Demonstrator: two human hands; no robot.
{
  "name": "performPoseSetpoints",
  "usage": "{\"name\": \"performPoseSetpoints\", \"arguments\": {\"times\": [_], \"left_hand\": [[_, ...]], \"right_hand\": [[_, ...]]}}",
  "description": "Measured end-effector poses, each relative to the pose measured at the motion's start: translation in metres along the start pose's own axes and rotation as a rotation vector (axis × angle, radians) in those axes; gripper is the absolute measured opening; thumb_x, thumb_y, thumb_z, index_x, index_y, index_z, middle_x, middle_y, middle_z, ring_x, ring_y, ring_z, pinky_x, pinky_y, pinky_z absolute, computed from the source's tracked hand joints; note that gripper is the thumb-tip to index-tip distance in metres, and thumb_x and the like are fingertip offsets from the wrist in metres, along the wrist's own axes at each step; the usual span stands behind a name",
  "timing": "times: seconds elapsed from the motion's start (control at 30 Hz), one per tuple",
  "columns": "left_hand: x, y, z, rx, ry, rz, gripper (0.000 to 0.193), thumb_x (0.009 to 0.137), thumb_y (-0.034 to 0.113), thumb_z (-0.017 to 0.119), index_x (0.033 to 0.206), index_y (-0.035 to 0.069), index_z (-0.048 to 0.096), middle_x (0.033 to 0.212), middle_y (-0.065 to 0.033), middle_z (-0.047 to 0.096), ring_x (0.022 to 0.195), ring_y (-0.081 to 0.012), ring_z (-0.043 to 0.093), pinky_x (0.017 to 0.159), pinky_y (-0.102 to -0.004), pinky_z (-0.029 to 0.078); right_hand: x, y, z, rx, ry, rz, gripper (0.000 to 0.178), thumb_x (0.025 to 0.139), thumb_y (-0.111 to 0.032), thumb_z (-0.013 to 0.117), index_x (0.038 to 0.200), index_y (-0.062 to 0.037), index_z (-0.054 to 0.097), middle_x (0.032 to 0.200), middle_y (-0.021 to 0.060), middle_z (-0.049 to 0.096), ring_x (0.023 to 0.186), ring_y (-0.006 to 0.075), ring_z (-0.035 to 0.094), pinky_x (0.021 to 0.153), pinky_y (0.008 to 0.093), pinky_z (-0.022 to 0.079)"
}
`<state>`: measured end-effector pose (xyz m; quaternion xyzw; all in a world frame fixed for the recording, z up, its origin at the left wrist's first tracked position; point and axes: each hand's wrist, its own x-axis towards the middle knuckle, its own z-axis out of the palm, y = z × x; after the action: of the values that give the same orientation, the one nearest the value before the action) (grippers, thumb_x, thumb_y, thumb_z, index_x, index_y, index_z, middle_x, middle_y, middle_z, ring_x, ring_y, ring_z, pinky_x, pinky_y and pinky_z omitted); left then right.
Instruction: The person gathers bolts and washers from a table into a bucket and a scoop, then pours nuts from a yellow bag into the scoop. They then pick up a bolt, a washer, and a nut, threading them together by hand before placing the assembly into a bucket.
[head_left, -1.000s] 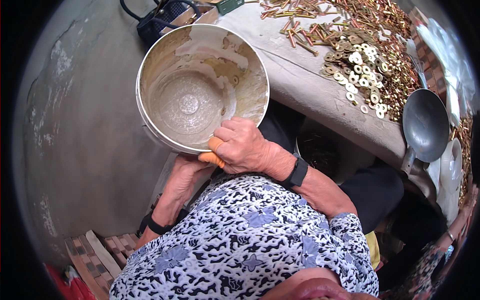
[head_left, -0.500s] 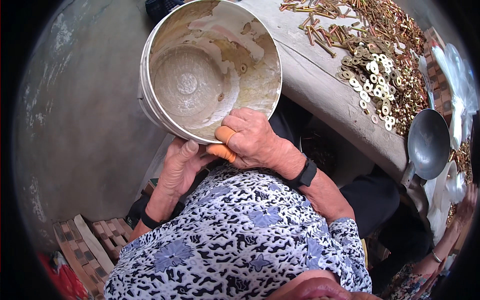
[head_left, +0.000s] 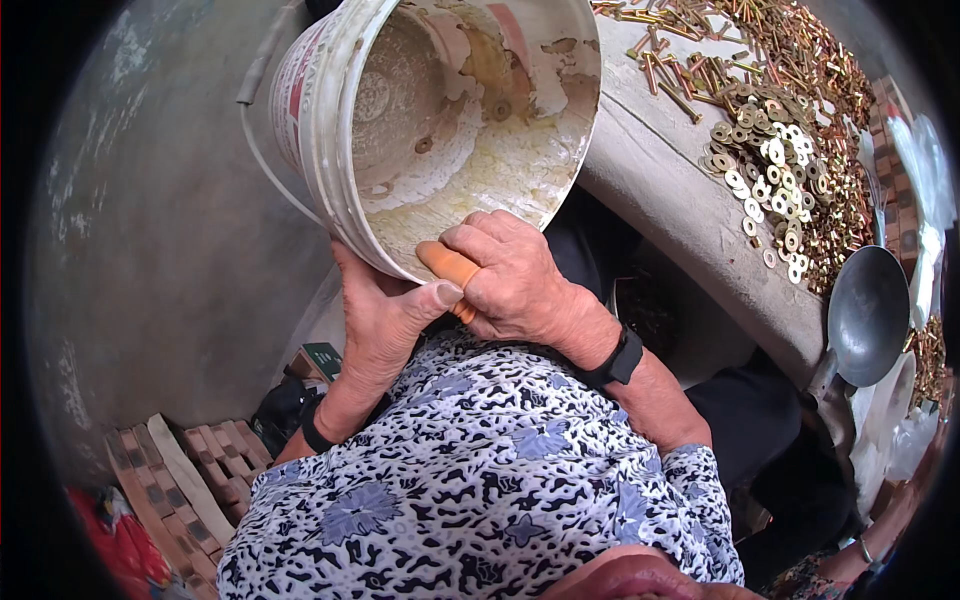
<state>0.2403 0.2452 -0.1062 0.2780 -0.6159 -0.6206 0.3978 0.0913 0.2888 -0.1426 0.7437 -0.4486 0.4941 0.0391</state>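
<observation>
A large white plastic bucket (head_left: 330, 130) is tilted with its mouth toward me, its inside stained with flaking residue. A few washers cling to the inner wall and base, one of them a washer (head_left: 501, 110). My right hand (head_left: 510, 275) grips the near rim, fingers curled over it; orange finger covers are on its fingers. My left hand (head_left: 385, 305) holds the rim's outer side from below, its thumb against the right hand's covered fingers. The bucket's wire handle (head_left: 270, 165) hangs along its left side.
On the covered table (head_left: 660, 190) at right lie heaps of bolts (head_left: 690, 75) and flat washers (head_left: 770, 180). A dark metal ladle (head_left: 868, 315) rests at its edge, near plastic bags (head_left: 920, 190). Bricks (head_left: 165, 500) stand lower left. Another person's arm (head_left: 880, 530) shows lower right.
The bucket has shifted right and turned, so its outer left side and handle show more. My left hand has moved right along the rim. The other person's hand has moved down toward the picture's edge.
</observation>
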Motion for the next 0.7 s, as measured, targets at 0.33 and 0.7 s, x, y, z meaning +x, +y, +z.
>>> {"name": "performPoseSetpoints", "arguments": {"times": [0.33, 0.7], "left_hand": [[0.004, 0.013, 0.019, 0.180, -0.128, 0.099, 0.126, 0.067, 0.052, 0.076, 0.144, 0.008, -0.013, 0.137, -0.0214, 0.031, 0.123, -0.0301, 0.040, 0.102, -0.0412, 0.033], [0.100, 0.032, 0.117, 0.200, -0.185, 0.335, 0.072, 0.088, 0.048, 0.055, 0.135, 0.001, 0.030, 0.128, -0.0173, 0.044, 0.117, -0.0285, 0.047, 0.100, -0.0402, 0.035]], "right_hand": [[0.003, -0.001, -0.012, 0.243, 0.475, 0.216, 0.028, 0.064, -0.009, 0.074, 0.091, -0.0058, 0.066, 0.081, 0.0071, 0.064, 0.075, 0.0239, 0.060, 0.069, 0.0345, 0.043], [-0.023, 0.041, -0.170, 1.199, 1.420, 0.093, 0.028, 0.088, -0.017, 0.060, 0.111, -0.0013, 0.057, 0.110, 0.0098, 0.062, 0.103, 0.0200, 0.057, 0.093, 0.0361, 0.046]]}}
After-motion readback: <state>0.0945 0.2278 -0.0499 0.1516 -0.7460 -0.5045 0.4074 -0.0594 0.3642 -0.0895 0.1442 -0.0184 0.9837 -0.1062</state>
